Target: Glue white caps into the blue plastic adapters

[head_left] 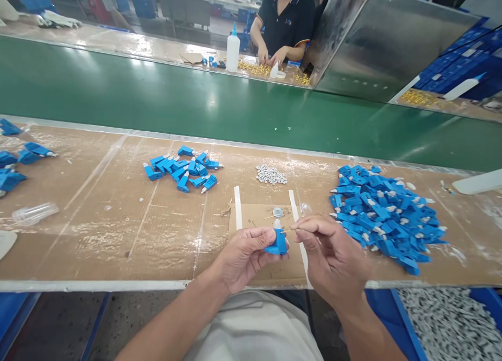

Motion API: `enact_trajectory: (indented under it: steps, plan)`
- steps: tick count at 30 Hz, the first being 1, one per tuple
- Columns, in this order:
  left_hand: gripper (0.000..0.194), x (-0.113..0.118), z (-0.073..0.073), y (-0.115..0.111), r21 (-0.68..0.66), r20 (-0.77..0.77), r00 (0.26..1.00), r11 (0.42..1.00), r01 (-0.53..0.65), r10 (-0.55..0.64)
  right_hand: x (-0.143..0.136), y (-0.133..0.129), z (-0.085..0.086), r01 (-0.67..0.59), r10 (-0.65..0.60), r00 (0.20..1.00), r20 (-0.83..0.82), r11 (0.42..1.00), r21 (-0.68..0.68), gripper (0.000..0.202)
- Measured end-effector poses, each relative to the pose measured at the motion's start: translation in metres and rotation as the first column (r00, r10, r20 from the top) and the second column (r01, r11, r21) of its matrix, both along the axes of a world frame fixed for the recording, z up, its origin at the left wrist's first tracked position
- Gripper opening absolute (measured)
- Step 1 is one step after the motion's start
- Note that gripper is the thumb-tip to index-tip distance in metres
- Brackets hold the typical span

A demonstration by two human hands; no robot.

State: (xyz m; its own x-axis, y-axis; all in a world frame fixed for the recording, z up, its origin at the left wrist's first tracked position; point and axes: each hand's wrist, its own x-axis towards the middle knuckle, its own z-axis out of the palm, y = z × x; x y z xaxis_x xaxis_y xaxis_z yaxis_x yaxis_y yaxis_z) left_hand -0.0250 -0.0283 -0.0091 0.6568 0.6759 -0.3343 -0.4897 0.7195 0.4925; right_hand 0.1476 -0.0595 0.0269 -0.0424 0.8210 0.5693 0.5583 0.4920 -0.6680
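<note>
My left hand [245,256] grips a small blue plastic connector [279,241] with a white tip pointing up, just above the near edge of the cardboard-covered bench. My right hand [333,256] pinches a thin stick [289,229] between thumb and forefinger, its tip touching the connector's top. A large heap of the same blue connectors [382,214] lies right of my hands. A smaller group of blue connectors [182,170] lies further back on the left. A little pile of small grey parts [271,175] sits behind my hands.
A green conveyor belt [157,99] runs behind the bench. Across it a person in a dark shirt [286,26] works beside a white squeeze bottle [232,49]. More blue connectors [15,165] and a clear tube [35,213] lie far left. A blue bin of grey parts [447,324] is lower right.
</note>
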Motion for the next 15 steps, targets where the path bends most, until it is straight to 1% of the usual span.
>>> enact_trajectory:
  steps: [3, 5, 7, 9, 10, 12, 15]
  plan:
    - [0.024, 0.001, 0.000, 0.000, -0.006, 0.014, 1.000, 1.000, -0.008, 0.008, -0.001, 0.000, 0.000, -0.015, 0.013, 0.999, 0.034, 0.999, 0.036, 0.021]
    - [0.023, 0.001, -0.001, -0.001, -0.008, 0.022, 1.000, 1.000, -0.012, 0.012, -0.001, -0.001, 0.000, -0.035, 0.035, 0.999, 0.030, 0.999, 0.012, 0.020]
    - [0.023, 0.000, -0.001, 0.000, 0.000, 0.015, 1.000, 1.000, -0.015, 0.015, 0.001, -0.001, 0.000, -0.005, 0.003, 0.999, -0.051, 0.999, -0.047, 0.016]
    - [0.024, -0.002, -0.001, 0.001, -0.001, -0.006, 1.000, 1.000, -0.026, 0.026, 0.005, -0.002, -0.001, 0.046, -0.065, 0.986, -0.155, 0.991, -0.124, 0.010]
    - [0.023, -0.004, -0.001, 0.001, -0.009, -0.016, 0.999, 0.999, -0.039, 0.039, 0.009, -0.001, -0.002, 0.067, -0.095, 0.979, -0.178, 0.985, -0.158, 0.007]
    - [0.023, -0.009, -0.003, 0.003, -0.030, -0.029, 0.997, 0.997, -0.076, 0.075, 0.017, -0.002, -0.007, 0.087, -0.120, 0.983, -0.140, 0.971, -0.222, 0.007]
    - [0.021, -0.016, -0.007, 0.006, -0.046, -0.037, 0.991, 0.991, -0.129, 0.128, 0.026, -0.006, -0.022, 0.063, -0.080, 0.996, -0.034, 0.936, -0.347, 0.012]
